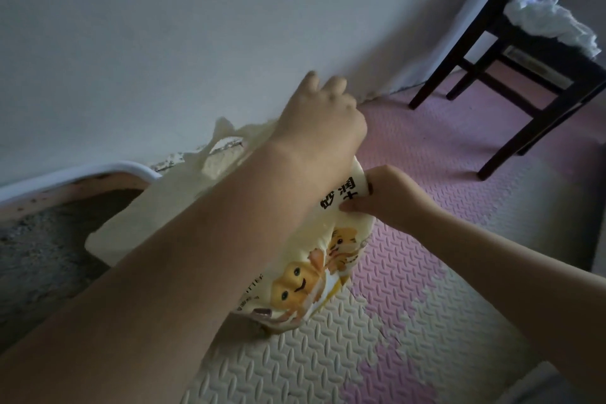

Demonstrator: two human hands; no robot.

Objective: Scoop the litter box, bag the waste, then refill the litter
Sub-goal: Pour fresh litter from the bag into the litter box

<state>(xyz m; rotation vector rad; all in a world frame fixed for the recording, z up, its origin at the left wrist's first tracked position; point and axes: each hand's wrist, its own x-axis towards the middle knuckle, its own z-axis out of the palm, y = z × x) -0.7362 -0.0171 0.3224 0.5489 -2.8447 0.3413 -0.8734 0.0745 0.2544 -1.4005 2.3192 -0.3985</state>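
Pink and cream foam floor mat (pixel 410 321) meets a pale wall (pixel 164 26) just beyond the left hand (pixel 323 121), whose curled fingers seem to grip the top of the litter bag (pixel 305 279). The right hand (pixel 383 198) pinches the bag's side. The bag leans over the rim of the litter box (pixel 82 170), left of the hands. Open mat lies to their right, up to a dark chair (pixel 541 131).

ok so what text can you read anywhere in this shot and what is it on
"砂" (probably): one of the large black characters on the litter bag, rotated and partly under the right hand; the others cannot be read.
"ITTER": black capitals lower on the bag, cut off at the start.
Small print beside that: too small to read.
No other text shows.
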